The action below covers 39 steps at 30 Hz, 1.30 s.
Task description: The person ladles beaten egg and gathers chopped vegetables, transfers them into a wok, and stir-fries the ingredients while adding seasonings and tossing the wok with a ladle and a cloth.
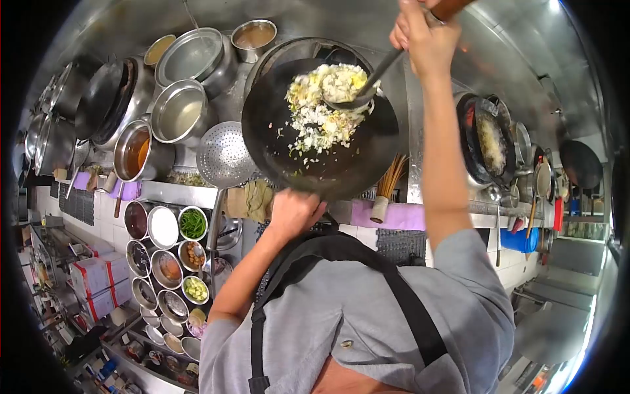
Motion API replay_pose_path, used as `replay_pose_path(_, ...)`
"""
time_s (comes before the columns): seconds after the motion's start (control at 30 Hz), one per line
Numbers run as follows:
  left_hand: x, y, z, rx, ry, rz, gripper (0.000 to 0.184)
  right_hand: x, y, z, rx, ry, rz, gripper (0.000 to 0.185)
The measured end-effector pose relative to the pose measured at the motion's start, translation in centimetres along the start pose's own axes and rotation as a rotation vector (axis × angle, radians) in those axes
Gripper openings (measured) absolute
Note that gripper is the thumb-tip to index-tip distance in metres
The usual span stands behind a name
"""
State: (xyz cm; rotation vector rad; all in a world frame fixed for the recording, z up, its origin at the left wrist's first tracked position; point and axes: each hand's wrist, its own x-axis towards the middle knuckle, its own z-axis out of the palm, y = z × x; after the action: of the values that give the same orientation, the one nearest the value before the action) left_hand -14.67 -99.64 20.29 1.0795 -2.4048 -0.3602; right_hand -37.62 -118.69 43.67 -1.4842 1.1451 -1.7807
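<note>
A large dark wok [315, 177] sits over the stove, tilted a little, with chopped white, yellow and green food [325, 121] in its upper middle. My left hand [295, 211] is closed at the wok's near rim; a cloth may be under it, but I cannot make that out. High on the right, my right hand [430, 39] is wrapped round the wooden-ended handle of a long ladle [387, 65]. The ladle's bowl rests in the food, on its right side.
Left of the wok are a perforated strainer [225, 154] and metal pots [178, 111]. Ingredient bowls [163, 227] stand at the lower left. A bamboo brush [388, 187] lies at the counter edge. Another wok [489, 141] with food is at the right.
</note>
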Motion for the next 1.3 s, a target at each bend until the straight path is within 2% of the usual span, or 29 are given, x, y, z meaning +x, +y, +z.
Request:
replay_pose_path(0.07,4.3,-0.2,-0.5,-0.079,0.097,0.037,0.033,-2.7,1.3,0.7,-0.025,0.130,-0.197,0.016)
replay_pose_path(0.13,6.2,-2.6,2.8,-0.067,0.076,-0.002,0.033,-3.4,10.6,3.2,-0.404,0.148,-0.447,0.016)
replay_pose_path(0.17,5.2,-3.0,4.0,-0.021,0.044,0.004,0.031,-3.3,13.5,4.1,-0.469,0.092,-0.376,0.017)
replay_pose_path(0.2,3.0,-3.0,4.9,0.016,-0.005,0.010,0.029,-2.2,12.1,4.2,-0.395,0.055,-0.426,0.016)
replay_pose_path(0.27,0.0,-3.8,5.0,0.055,-0.002,-0.012,0.026,1.5,8.6,1.0,-0.270,-0.118,-0.085,0.014)
replay_pose_path(0.3,-2.1,-3.8,4.3,0.013,-0.158,-0.057,0.024,2.2,4.6,0.3,-0.190,-0.059,0.009,0.013)
replay_pose_path(0.33,-2.4,-3.1,3.3,0.001,-0.106,-0.034,0.024,2.1,0.8,0.1,-0.108,-0.008,0.111,0.011)
replay_pose_path(0.4,-1.8,-0.6,-0.2,-0.016,0.009,-0.004,0.024,1.5,-1.6,-0.4,0.087,0.094,-0.031,0.012)
replay_pose_path(0.5,5.1,-0.7,-2.0,-0.066,0.044,0.025,0.029,-3.2,0.8,2.2,-0.164,0.105,-0.317,0.013)
replay_pose_path(0.57,7.4,-3.2,1.1,-0.009,0.013,-0.015,0.029,-5.7,8.0,7.6,-0.235,0.103,-0.457,0.019)
replay_pose_path(0.6,6.8,-3.9,3.4,0.045,-0.009,-0.027,0.028,-5.2,11.5,8.4,-0.316,0.010,-0.483,0.024)
replay_pose_path(0.63,4.8,-3.7,4.4,0.046,-0.064,-0.043,0.027,-4.2,12.1,8.2,-0.291,-0.005,-0.179,0.028)
replay_pose_path(0.67,3.0,-4.0,4.7,0.062,-0.092,-0.050,0.026,-1.9,12.0,6.6,-0.353,0.001,-0.193,0.030)
replay_pose_path(0.7,1.6,-4.2,4.4,0.079,-0.114,-0.059,0.025,0.5,10.2,4.1,-0.337,-0.083,-0.046,0.033)
replay_pose_path(0.73,-0.6,-3.9,3.8,0.028,0.037,0.002,0.024,1.4,6.5,2.5,-0.259,-0.064,0.009,0.036)
replay_pose_path(0.77,-2.4,-3.2,3.1,0.029,-0.046,-0.054,0.024,2.3,2.8,0.9,-0.180,-0.042,0.063,0.039)
replay_pose_path(0.8,-3.6,-2.7,2.1,0.064,-0.157,-0.071,0.022,3.1,-0.7,0.6,-0.060,0.051,0.255,0.013)
replay_pose_path(0.83,-3.0,-2.0,1.0,0.019,-0.116,-0.048,0.021,2.6,-3.9,1.3,-0.095,0.177,0.131,0.012)
replay_pose_path(0.87,-2.0,-1.1,-0.2,-0.025,-0.078,-0.027,0.020,2.5,-3.2,0.5,0.017,0.120,-0.044,0.012)
replay_pose_path(0.93,2.7,-1.0,-2.2,-0.027,-0.075,0.053,0.022,0.9,-1.3,0.2,-0.366,0.096,-0.083,0.035)
replay_pose_path(1.03,5.4,-4.0,2.2,-0.002,0.045,0.022,0.026,1.3,15.0,6.4,-0.381,0.152,-0.443,0.035)
replay_pose_path(1.07,4.7,-4.3,3.7,0.047,0.046,0.021,0.026,0.6,16.9,7.4,-0.383,0.090,-0.562,0.036)
replay_pose_path(1.13,2.1,-4.4,3.5,0.047,-0.058,-0.004,0.024,2.5,13.7,5.3,-0.404,-0.158,-0.099,0.032)
replay_pose_path(1.17,0.1,-3.6,3.4,0.039,-0.120,-0.027,0.024,2.6,8.3,3.7,-0.312,-0.242,0.050,0.028)
replay_pose_path(1.23,-1.6,-2.0,2.7,-0.016,-0.069,-0.059,0.028,3.3,4.3,1.4,-0.115,-0.112,-0.016,0.032)
replay_pose_path(1.3,-0.4,-0.2,0.7,-0.067,0.028,-0.067,0.031,1.9,2.4,0.3,-0.099,-0.063,-0.099,0.031)
